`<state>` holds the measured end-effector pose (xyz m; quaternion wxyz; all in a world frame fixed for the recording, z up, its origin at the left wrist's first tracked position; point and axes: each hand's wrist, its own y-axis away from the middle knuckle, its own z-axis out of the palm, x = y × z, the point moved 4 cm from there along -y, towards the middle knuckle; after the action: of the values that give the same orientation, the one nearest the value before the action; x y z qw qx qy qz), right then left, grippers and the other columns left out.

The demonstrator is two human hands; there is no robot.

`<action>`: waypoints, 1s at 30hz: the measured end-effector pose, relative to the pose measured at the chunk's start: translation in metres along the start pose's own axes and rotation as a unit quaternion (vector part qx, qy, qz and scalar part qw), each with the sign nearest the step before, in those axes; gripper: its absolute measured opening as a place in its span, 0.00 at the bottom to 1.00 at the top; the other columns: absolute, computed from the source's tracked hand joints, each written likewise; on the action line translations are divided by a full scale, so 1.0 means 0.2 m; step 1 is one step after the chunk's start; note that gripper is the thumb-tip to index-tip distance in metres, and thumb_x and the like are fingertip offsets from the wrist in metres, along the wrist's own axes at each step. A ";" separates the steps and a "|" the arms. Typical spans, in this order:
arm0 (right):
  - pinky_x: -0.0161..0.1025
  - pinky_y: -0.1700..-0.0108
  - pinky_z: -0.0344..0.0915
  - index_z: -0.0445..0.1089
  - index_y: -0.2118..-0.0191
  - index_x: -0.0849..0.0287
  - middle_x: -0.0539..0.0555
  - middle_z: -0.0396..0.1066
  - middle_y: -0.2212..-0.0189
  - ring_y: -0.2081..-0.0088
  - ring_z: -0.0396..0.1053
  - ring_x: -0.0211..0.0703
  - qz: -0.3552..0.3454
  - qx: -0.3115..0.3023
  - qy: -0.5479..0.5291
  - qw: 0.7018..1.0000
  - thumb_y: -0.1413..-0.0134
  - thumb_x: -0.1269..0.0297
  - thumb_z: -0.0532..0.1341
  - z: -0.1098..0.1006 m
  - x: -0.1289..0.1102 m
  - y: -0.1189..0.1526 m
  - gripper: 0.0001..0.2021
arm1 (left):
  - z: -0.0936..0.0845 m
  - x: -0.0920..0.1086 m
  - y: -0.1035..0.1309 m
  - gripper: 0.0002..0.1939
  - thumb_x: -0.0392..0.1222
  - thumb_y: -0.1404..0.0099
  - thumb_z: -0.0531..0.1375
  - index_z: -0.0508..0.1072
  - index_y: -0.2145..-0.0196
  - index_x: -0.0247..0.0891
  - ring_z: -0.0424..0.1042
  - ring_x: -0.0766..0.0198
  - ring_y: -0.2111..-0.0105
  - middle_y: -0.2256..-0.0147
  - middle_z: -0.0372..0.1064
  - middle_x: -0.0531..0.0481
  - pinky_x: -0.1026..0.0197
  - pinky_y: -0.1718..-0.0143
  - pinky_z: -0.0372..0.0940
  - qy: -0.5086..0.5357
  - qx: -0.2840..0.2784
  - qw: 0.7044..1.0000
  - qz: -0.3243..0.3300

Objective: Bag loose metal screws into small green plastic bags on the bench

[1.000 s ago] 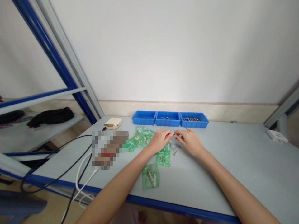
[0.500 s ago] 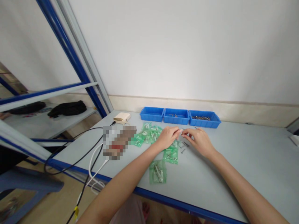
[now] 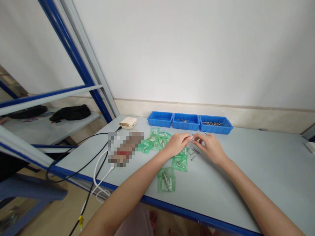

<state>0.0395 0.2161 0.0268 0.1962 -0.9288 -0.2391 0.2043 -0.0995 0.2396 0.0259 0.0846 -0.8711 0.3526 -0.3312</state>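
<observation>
My left hand [image 3: 177, 143] and my right hand [image 3: 209, 146] meet fingertip to fingertip over the grey table [image 3: 258, 170], pinching a small metal part [image 3: 192, 139] between them. Several loose screws [image 3: 194, 154] lie just below the hands. Green plastic bags of small parts [image 3: 157, 141] spread to the left, one more bag [image 3: 180, 161] sits under my left wrist, and another bag [image 3: 166, 179] lies nearer the front edge.
Three blue trays [image 3: 189, 121] stand in a row at the back; the right tray [image 3: 214, 124] holds several metal pins. A cream box [image 3: 128, 123], black and white cables [image 3: 98, 164] and a blurred object [image 3: 125, 148] lie at left. A blue shelf frame [image 3: 73, 59] rises on the left.
The camera view has swung left and steadied. Both hands stay together at the same spot over the loose screws, fingers shifting slightly on the small part.
</observation>
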 end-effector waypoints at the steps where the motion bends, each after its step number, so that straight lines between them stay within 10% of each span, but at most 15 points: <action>1: 0.39 0.62 0.54 0.69 0.63 0.55 0.51 0.74 0.70 0.72 0.69 0.42 -0.003 0.005 0.004 1.000 0.42 0.59 0.52 0.00 0.00 0.00 0.10 | 0.00 0.00 0.00 0.19 0.45 0.32 0.45 0.67 0.75 0.36 0.65 0.68 0.75 0.79 0.66 0.54 0.66 0.68 0.56 0.000 -0.002 1.000 -0.001; 7: 0.39 0.62 0.54 0.70 0.62 0.56 0.53 0.75 0.70 0.69 0.70 0.43 0.000 0.012 0.011 1.000 0.40 0.60 0.49 -0.02 0.01 0.00 0.14 | 0.01 0.00 0.00 0.13 0.47 0.33 0.48 0.67 0.63 0.37 0.67 0.66 0.74 0.76 0.68 0.55 0.66 0.68 0.57 0.006 -0.010 1.000 -0.004; 30: 0.39 0.62 0.56 0.69 0.62 0.54 0.50 0.75 0.69 0.70 0.70 0.42 0.015 -0.015 -0.022 1.000 0.43 0.59 0.54 -0.01 0.00 0.00 0.09 | -0.01 0.00 -0.01 0.18 0.44 0.32 0.46 0.66 0.76 0.36 0.65 0.67 0.76 0.80 0.64 0.54 0.66 0.70 0.55 -0.035 0.009 0.999 -0.001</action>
<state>0.0405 0.2164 0.0284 0.1737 -0.9303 -0.2327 0.2242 -0.0992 0.2399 0.0277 0.1044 -0.8816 0.3456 -0.3039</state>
